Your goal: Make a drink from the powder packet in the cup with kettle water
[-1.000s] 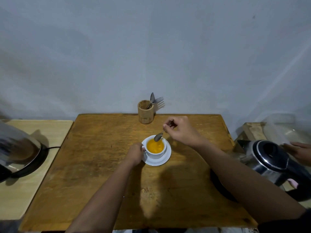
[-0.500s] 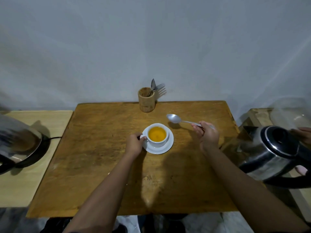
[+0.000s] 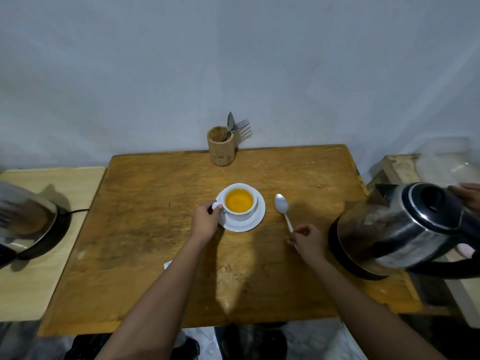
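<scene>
A white cup (image 3: 240, 213) holding an orange drink stands on a white saucer (image 3: 255, 220) in the middle of the wooden table (image 3: 145, 242). My left hand (image 3: 205, 223) pinches the cup's handle on its left side. A metal spoon (image 3: 283, 209) lies on the table right of the saucer, bowl pointing away from me. My right hand (image 3: 307, 241) holds the near end of its handle. A steel kettle (image 3: 405, 227) stands tilted at the table's right edge. No powder packet can be clearly made out.
A wooden holder (image 3: 220, 149) with a spoon and fork stands at the table's far edge by the wall. Another person's hand (image 3: 467, 197) rests on the kettle lid. A second steel kettle (image 3: 24, 224) sits on the pale side table at left.
My right hand lifted the spoon out of the cup, carried it rightward and lowered it onto the table beside the saucer. My left hand stayed on the cup handle.
</scene>
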